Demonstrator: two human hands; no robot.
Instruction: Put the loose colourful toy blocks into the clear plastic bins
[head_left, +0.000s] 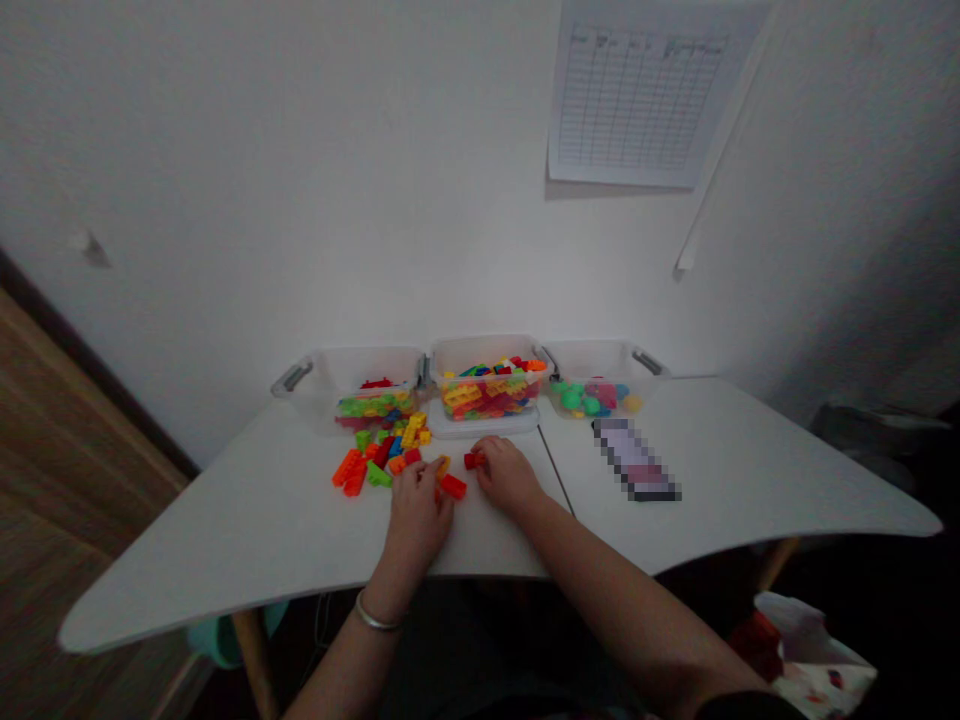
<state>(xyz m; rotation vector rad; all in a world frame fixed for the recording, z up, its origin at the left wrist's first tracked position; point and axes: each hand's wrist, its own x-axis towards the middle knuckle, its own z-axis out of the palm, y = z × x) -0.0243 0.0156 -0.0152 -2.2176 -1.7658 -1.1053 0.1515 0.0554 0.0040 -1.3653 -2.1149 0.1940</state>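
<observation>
My left hand [418, 502] is closed around a few joined or touching toy bricks; a red-orange brick [454, 487] sticks out at its right and a yellow brick [444, 465] shows behind the fingers. How they fit together is partly hidden by the hand. Just to the right, my right hand [507, 474] pinches a small red brick [470, 461] at its fingertips, a short gap from the left hand. Beside my left hand lies a loose pile of bricks, among them orange bricks [349, 472], a lime-green brick [379, 475] and yellow bricks [414, 430].
Along the wall stand three clear plastic boxes: a left box [330, 365] and a middle box [487, 350] with bricks, and a right box [592, 355] with rounded coloured pieces. A blurred-out phone-like object [636, 462] lies on the white table [262, 530]. A seam crosses the tabletop.
</observation>
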